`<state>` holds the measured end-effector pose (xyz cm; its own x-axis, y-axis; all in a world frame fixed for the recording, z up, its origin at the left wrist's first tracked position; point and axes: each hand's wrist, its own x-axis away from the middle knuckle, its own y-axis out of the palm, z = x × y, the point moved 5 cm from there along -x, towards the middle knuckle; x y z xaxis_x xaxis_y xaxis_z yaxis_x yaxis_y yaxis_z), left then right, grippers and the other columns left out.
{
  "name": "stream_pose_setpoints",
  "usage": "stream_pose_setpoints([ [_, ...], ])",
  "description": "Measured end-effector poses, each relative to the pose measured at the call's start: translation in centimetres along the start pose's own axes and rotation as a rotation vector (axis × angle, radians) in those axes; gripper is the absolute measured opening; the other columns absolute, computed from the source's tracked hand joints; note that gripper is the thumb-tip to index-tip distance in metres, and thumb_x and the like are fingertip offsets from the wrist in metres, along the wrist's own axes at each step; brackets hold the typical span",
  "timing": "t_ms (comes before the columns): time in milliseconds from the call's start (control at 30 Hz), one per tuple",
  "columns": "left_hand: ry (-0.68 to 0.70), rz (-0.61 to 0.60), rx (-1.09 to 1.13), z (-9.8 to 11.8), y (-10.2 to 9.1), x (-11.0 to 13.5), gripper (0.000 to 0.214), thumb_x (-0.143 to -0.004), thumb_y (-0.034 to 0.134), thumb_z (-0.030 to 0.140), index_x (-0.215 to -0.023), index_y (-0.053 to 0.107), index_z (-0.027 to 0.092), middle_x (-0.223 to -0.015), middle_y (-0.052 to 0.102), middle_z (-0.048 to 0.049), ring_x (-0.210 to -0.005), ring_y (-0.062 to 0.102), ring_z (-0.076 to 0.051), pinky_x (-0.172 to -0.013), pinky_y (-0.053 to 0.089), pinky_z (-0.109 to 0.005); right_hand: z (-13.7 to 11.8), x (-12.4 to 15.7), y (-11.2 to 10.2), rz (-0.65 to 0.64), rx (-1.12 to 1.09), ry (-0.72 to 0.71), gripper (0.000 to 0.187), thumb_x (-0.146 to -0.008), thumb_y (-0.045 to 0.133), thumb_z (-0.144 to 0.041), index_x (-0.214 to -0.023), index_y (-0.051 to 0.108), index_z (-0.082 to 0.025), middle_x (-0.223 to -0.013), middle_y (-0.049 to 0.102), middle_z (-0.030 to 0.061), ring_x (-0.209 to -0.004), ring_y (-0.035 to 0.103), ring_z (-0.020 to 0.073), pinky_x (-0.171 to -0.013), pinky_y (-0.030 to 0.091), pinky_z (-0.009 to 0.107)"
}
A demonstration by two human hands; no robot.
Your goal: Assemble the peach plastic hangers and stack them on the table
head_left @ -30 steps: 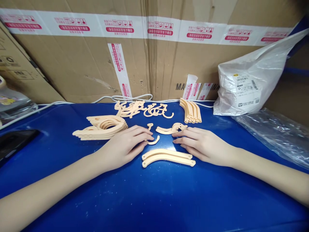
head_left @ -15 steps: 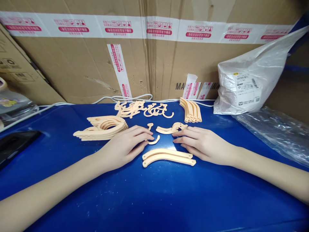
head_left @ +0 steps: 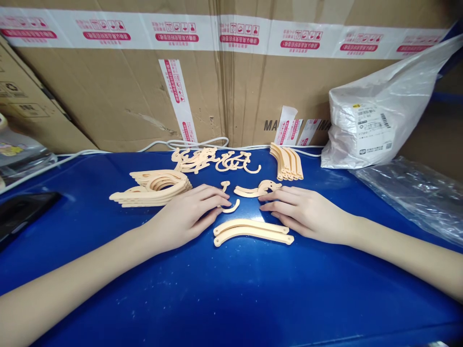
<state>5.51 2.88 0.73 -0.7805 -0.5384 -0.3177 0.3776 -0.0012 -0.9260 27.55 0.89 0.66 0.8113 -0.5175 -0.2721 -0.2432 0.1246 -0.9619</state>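
My left hand [head_left: 188, 214] lies flat on the blue table [head_left: 231, 289], fingers stretched out, fingertips touching a small curved peach plastic piece [head_left: 231, 207]. My right hand [head_left: 304, 212] also lies flat with fingers extended, its tips next to a duck-shaped peach piece [head_left: 258, 189]. Two long curved peach strips [head_left: 251, 231] lie side by side between the hands, toward me. A small hook piece [head_left: 224, 185] sits just beyond the left fingertips. Neither hand holds anything.
A stack of large curved pieces [head_left: 154, 188] lies left of the hands, a heap of hook parts [head_left: 213, 161] behind, a stack of curved strips [head_left: 287, 164] at back right. Cardboard boxes [head_left: 217, 82] wall the back. White bag [head_left: 376, 125], clear plastic [head_left: 415, 193], black device [head_left: 21, 212], white cable [head_left: 119, 152].
Both hands stay resting in the same place; only the camera view shifts slightly.
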Motion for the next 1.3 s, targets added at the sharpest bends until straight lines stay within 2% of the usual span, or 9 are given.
stream_pose_setpoints([
  [333,0.036,0.025,-0.073,0.3,-0.2,0.0,0.026,-0.099,0.044,0.025,-0.114,0.065,0.023,-0.122,0.066,-0.004,-0.113,0.06,-0.02,-0.094,0.052,-0.038,0.0,0.0,-0.1,0.001,-0.004,-0.002,0.029,-0.097,0.042,-0.02,-0.118,0.062,-0.016,-0.125,0.063,0.0088,-0.116,0.059,0.0214,-0.098,0.05,0.039],
  [500,0.062,0.063,-0.139,0.4,-0.2,0.1,0.027,-0.101,0.04,0.028,-0.107,0.066,0.021,-0.118,0.069,-0.0039,-0.111,0.064,-0.021,-0.091,0.054,-0.037,0.1,0.0,-0.1,-0.007,0.001,-0.001,0.029,-0.098,0.042,-0.021,-0.119,0.061,-0.017,-0.126,0.062,0.0075,-0.116,0.058,0.0209,-0.098,0.049,0.038],
  [800,0.064,0.081,-0.242,1.1,-0.7,-0.3,0.024,-0.1,0.041,0.021,-0.096,0.064,0.017,-0.106,0.07,-0.0044,-0.095,0.061,-0.021,-0.08,0.05,-0.035,0.0,-0.1,-0.3,-0.003,0.001,-0.005,0.029,-0.098,0.041,-0.021,-0.118,0.061,-0.018,-0.126,0.063,0.0079,-0.115,0.058,0.0213,-0.097,0.05,0.039],
  [1067,-0.086,0.064,-0.146,0.3,-0.2,0.2,0.026,-0.103,0.031,0.025,-0.103,0.055,0.017,-0.103,0.064,-0.0055,-0.089,0.061,-0.018,-0.076,0.049,-0.03,-0.2,-0.2,-0.3,0.014,-0.008,-0.012,0.028,-0.096,0.043,-0.019,-0.117,0.062,-0.018,-0.126,0.063,0.0083,-0.116,0.059,0.0219,-0.096,0.051,0.041],
  [1300,-0.137,0.041,-0.133,-0.1,-0.2,0.4,0.026,-0.102,0.029,0.025,-0.096,0.053,0.018,-0.086,0.059,-0.0025,-0.076,0.058,-0.017,-0.067,0.046,-0.029,-0.2,-0.4,-0.2,0.0,-0.018,-0.001,0.029,-0.096,0.044,-0.019,-0.118,0.062,-0.019,-0.127,0.063,0.0079,-0.118,0.058,0.0212,-0.098,0.05,0.04],
])
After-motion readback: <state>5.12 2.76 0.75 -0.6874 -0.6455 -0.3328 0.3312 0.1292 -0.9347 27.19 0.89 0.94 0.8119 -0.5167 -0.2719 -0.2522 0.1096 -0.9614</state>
